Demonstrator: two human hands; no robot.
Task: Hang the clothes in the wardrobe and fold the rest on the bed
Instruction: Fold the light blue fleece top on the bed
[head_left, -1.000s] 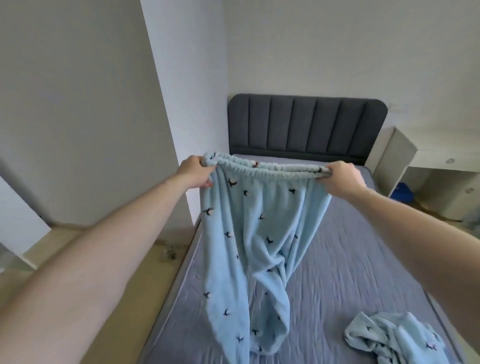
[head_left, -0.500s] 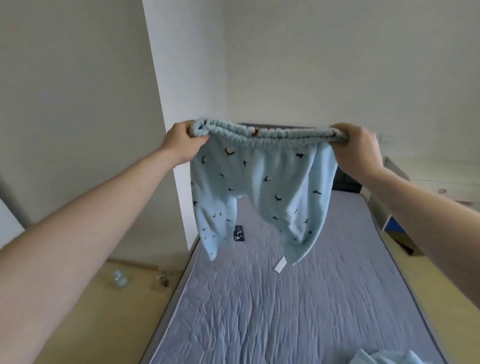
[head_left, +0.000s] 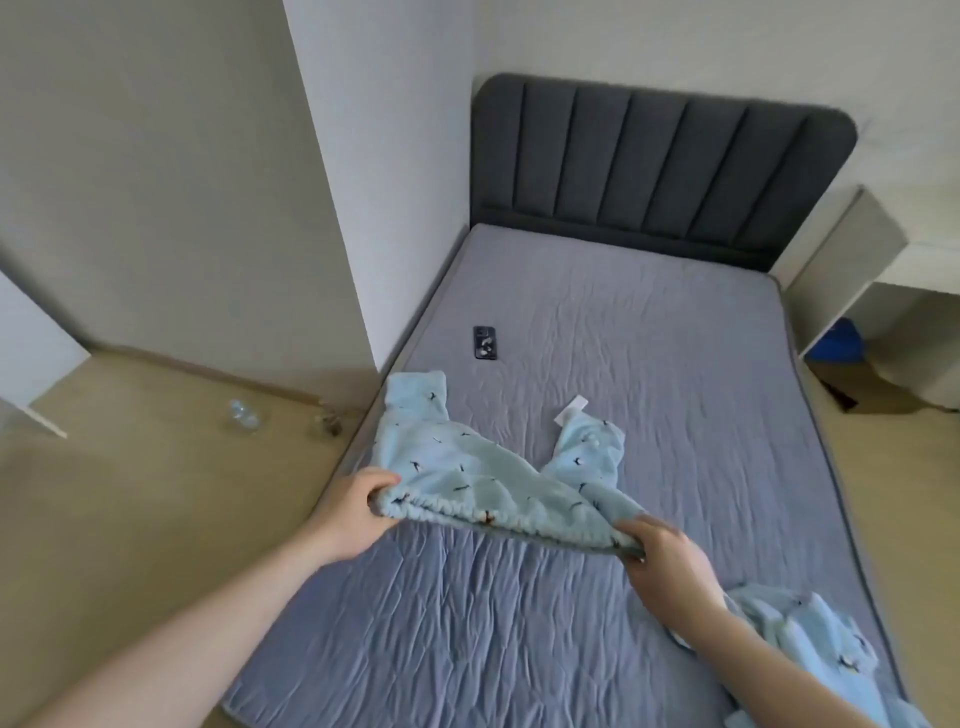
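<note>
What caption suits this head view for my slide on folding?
Both hands lay light-blue pyjama trousers flat on the bed.

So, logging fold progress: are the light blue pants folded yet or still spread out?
Spread, not folded: the pants lie on the bed, legs splayed apart, with left hand and right hand gripping the waistband ends.

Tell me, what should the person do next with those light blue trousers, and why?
Probably lower the waistband onto the bed and let go. The left hand and right hand grip the ends of the waistband, while both legs of the light blue trousers already lie spread on the mattress, ready for folding.
</note>
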